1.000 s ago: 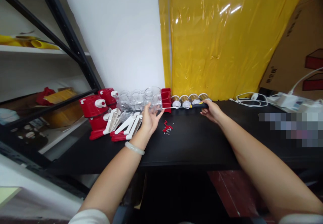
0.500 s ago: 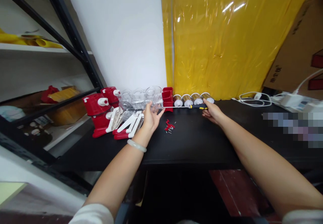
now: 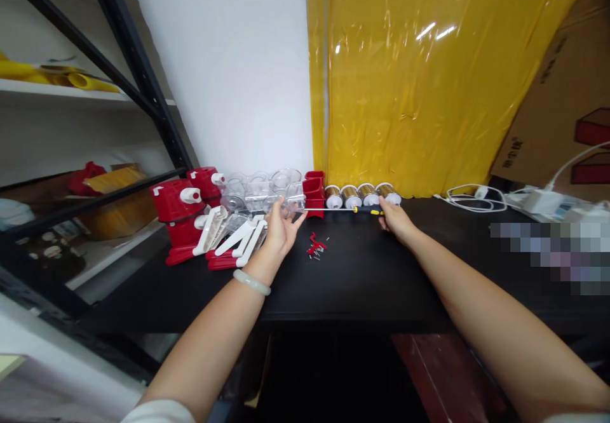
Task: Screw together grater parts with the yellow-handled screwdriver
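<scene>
Left hand (image 3: 280, 231): grip around a clear plastic piece (image 3: 296, 203), thumb in front, near counter (image 3: 357, 280) back edge. Right hand (image 3: 396, 220): grip closed on the handle end of a screwdriver (image 3: 366, 210). Screwdriver roughly level, shaft toward left hand; tip by the clear piece, contact can't tell. It runs in front of red holders (image 3: 313, 186) and four metallic rolls (image 3: 351, 195), all along back edge. Small red parts (image 3: 314, 242) and screws (image 3: 317, 257) loose mid-counter. Red housings (image 3: 175, 201), white levers (image 3: 246, 240) toward left edge.
</scene>
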`<state>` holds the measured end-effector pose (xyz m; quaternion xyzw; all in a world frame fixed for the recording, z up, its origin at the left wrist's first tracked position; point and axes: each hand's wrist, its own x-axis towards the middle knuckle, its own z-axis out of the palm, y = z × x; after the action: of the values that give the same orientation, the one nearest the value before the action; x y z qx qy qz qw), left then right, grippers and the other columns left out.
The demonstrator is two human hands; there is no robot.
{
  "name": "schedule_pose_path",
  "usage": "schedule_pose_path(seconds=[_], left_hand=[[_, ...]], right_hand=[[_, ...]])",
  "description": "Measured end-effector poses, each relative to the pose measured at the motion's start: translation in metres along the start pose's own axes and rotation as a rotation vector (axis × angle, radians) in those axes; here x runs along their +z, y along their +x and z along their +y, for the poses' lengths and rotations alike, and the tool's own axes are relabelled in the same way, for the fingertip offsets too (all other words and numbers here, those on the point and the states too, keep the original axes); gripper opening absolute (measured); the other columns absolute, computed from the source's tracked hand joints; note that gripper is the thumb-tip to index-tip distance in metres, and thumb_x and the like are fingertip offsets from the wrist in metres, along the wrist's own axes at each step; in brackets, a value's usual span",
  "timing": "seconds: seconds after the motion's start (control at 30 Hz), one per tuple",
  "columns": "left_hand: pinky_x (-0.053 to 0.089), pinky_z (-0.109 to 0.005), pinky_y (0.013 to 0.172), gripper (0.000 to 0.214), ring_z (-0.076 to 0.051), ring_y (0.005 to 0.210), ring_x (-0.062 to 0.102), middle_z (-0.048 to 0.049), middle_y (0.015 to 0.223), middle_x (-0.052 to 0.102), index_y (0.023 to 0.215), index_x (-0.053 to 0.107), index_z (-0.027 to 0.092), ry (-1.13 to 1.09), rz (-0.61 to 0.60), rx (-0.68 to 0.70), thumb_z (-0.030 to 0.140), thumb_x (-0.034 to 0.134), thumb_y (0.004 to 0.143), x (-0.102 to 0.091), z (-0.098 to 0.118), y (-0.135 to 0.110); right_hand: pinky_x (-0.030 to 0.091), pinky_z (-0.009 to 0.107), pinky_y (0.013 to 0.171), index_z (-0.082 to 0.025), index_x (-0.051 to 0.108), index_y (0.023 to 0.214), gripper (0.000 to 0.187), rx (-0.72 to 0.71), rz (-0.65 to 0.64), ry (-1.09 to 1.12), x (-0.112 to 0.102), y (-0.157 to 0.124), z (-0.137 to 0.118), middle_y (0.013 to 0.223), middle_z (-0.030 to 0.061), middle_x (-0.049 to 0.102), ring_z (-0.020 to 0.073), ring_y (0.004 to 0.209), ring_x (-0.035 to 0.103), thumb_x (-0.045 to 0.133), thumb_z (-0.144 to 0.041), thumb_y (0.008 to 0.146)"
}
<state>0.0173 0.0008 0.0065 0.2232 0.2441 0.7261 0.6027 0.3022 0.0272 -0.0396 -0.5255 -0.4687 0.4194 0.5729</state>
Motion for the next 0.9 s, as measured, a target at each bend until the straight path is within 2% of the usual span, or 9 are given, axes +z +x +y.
schedule_pose_path(seconds=[0.1, 0.23, 0.33, 0.4, 0.47, 0.6, 0.73, 0.83, 0.9], left_hand=[[0.052, -0.054, 0.097, 0.016, -0.017, 0.092, 0.063, -0.0033, 0.093, 0.060, 0.089, 0.053, 0.023, 0.002, 0.009, 0.004, 0.025, 0.066, 0.080, 0.000, 0.000, 0.000], [0.052, -0.055, 0.096, 0.017, -0.017, 0.091, 0.063, -0.0028, 0.091, 0.059, 0.088, 0.052, 0.022, 0.001, -0.002, 0.001, 0.025, 0.067, 0.079, 0.000, 0.000, 0.000], [0.052, -0.055, 0.096, 0.016, -0.017, 0.091, 0.063, -0.0030, 0.091, 0.059, 0.089, 0.053, 0.022, 0.005, 0.005, 0.004, 0.025, 0.065, 0.080, 0.000, 0.000, 0.001], [0.052, -0.055, 0.097, 0.015, -0.016, 0.091, 0.063, -0.0029, 0.092, 0.059, 0.089, 0.053, 0.022, 0.006, 0.016, 0.007, 0.025, 0.065, 0.080, 0.000, 0.001, 0.001], [0.051, -0.054, 0.097, 0.015, -0.016, 0.091, 0.063, -0.0029, 0.094, 0.060, 0.089, 0.053, 0.022, 0.007, 0.020, 0.005, 0.025, 0.065, 0.080, 0.000, 0.002, 0.001], [0.052, -0.054, 0.097, 0.016, -0.016, 0.091, 0.063, -0.0031, 0.095, 0.060, 0.090, 0.053, 0.023, 0.017, 0.007, 0.010, 0.025, 0.066, 0.080, 0.001, 0.002, 0.000], [0.051, -0.054, 0.097, 0.016, -0.017, 0.091, 0.063, -0.0035, 0.094, 0.060, 0.091, 0.053, 0.023, 0.028, -0.014, 0.008, 0.025, 0.065, 0.081, 0.000, 0.001, 0.000], [0.052, -0.054, 0.097, 0.016, -0.017, 0.091, 0.063, -0.0033, 0.094, 0.060, 0.089, 0.053, 0.022, 0.028, -0.009, 0.008, 0.025, 0.066, 0.080, 0.000, 0.001, 0.001], [0.052, -0.054, 0.096, 0.016, -0.017, 0.091, 0.063, -0.0033, 0.095, 0.060, 0.089, 0.053, 0.022, 0.026, -0.008, 0.020, 0.025, 0.066, 0.080, 0.000, 0.001, 0.001]], right_hand=[[0.039, 0.024, 0.043, -0.024, 0.045, 0.065, 0.037, -0.011, -0.004, 0.134, 0.002, -0.003, -0.002, 0.038, -0.0075, 0.036, 0.0092, 0.036, 0.033, 0.071, -0.049, 0.075], [0.047, 0.024, 0.052, -0.025, 0.052, 0.081, 0.028, 0.032, -0.127, 0.469, 0.002, -0.009, -0.014, 0.056, -0.0071, 0.053, 0.0090, 0.046, 0.047, 0.073, -0.026, 0.062], [0.047, 0.026, 0.049, -0.023, 0.053, 0.080, 0.023, 0.109, -0.191, 0.451, 0.001, -0.009, -0.015, 0.059, -0.0014, 0.057, 0.0118, 0.046, 0.052, 0.061, -0.045, 0.076], [0.044, 0.026, 0.045, -0.022, 0.051, 0.073, 0.042, 0.153, -0.155, 0.336, 0.002, -0.005, -0.010, 0.050, 0.0003, 0.053, 0.0116, 0.040, 0.046, 0.045, -0.062, 0.086], [0.045, 0.027, 0.044, -0.023, 0.046, 0.067, 0.049, 0.123, -0.088, 0.210, 0.003, -0.002, -0.003, 0.040, -0.0027, 0.044, 0.0095, 0.034, 0.036, 0.046, -0.069, 0.086], [0.046, 0.024, 0.045, -0.024, 0.043, 0.068, 0.037, 0.044, -0.045, 0.153, 0.002, -0.001, 0.001, 0.035, -0.0107, 0.028, 0.0064, 0.032, 0.025, 0.069, -0.049, 0.079], [0.050, 0.025, 0.051, -0.024, 0.049, 0.080, 0.018, 0.072, -0.103, 0.364, -0.001, -0.006, -0.010, 0.049, -0.0083, 0.047, 0.0080, 0.039, 0.041, 0.065, -0.023, 0.071], [0.052, 0.027, 0.054, -0.025, 0.053, 0.089, 0.022, 0.116, -0.188, 0.467, -0.003, -0.008, -0.014, 0.063, -0.0034, 0.060, 0.0119, 0.048, 0.054, 0.063, -0.026, 0.069], [0.051, 0.028, 0.052, -0.023, 0.054, 0.084, 0.020, 0.154, -0.200, 0.393, -0.003, -0.008, -0.011, 0.057, -0.0012, 0.059, 0.0118, 0.043, 0.051, 0.059, -0.042, 0.079]])
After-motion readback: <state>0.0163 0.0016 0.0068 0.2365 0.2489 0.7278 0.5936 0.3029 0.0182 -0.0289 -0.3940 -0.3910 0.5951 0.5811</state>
